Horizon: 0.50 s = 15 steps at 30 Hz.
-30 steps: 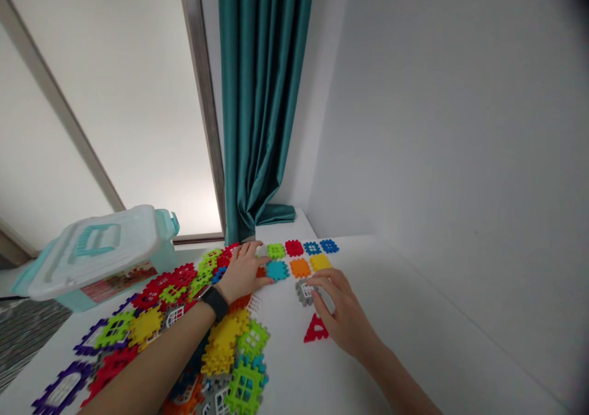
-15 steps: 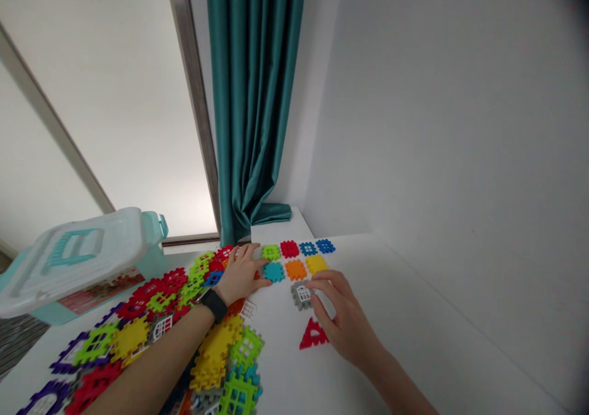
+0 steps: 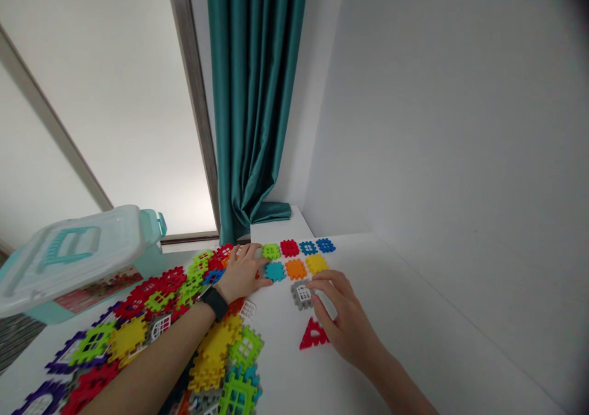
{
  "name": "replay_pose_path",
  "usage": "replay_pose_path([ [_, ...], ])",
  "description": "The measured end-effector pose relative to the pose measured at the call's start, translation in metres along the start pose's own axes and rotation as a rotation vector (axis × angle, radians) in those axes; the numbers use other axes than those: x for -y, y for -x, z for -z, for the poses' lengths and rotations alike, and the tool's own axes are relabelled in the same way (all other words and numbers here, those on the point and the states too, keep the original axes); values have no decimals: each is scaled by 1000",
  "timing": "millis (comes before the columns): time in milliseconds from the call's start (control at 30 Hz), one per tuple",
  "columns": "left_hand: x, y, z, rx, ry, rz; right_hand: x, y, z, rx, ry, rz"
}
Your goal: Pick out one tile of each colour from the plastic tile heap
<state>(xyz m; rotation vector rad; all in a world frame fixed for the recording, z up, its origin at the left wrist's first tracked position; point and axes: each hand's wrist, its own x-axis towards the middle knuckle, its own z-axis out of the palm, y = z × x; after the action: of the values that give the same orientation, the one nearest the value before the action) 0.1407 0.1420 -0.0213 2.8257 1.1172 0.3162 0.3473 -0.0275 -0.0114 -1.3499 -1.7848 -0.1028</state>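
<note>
My left hand [image 3: 243, 272] rests with fingers spread at the edge of a heap of plastic waffle tiles [image 3: 159, 298], its fingertips beside a green tile [image 3: 271, 252] and a teal tile [image 3: 275, 271]. A black watch [image 3: 215, 303] circles my left wrist. My right hand [image 3: 343, 320] has its fingertips against a grey tile [image 3: 301, 294] with a white window set in it. Just below lies a red triangular tile [image 3: 313, 335]. Beyond both hands, red [image 3: 289, 248], blue [image 3: 309, 248], orange [image 3: 296, 269] and yellow [image 3: 316, 264] tiles sit in tidy rows.
A translucent plastic storage box [image 3: 78, 261] with a teal handle and lid catch stands past the heap on the left. The white table [image 3: 405, 347] runs along a white wall [image 3: 437, 126]. A teal curtain [image 3: 253, 96] hangs behind the tiles.
My right hand has drawn back slightly, uncovering the grey tile with its white window. The head view has tilted a little, and the rows of tiles have not moved.
</note>
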Motion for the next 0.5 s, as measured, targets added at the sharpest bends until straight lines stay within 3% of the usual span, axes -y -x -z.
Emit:
replay_pose_path([
  [500, -2, 0, 3, 40, 11, 32, -3, 0, 0, 17, 5, 2],
])
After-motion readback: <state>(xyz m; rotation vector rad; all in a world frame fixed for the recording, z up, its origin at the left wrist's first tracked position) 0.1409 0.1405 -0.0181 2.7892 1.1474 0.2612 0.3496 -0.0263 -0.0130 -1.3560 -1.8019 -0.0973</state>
